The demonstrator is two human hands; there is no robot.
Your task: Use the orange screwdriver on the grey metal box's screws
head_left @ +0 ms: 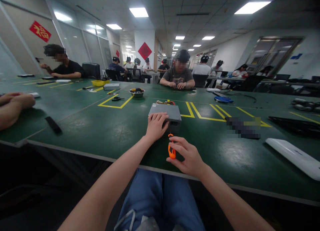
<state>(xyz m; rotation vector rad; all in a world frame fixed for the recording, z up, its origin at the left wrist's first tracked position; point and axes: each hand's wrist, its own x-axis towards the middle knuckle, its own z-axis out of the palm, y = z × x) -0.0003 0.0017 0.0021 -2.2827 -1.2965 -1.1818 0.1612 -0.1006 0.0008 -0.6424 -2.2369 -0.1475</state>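
Note:
A grey metal box (168,111) with coloured wires at its far end lies on the green table (100,131) in front of me. My left hand (156,126) rests on the box's near left corner, fingers curled over its edge. My right hand (188,157) is closed around an orange-handled tool (171,150), a screwdriver by the look of it, its tip pointing at the near face of the box.
A black bar (53,124) lies to the left, a white flat device (295,156) at the right. A metal bowl (136,92) and black pliers (117,98) sit farther back. Another person's hands (13,105) rest at the left edge; people sit across the table.

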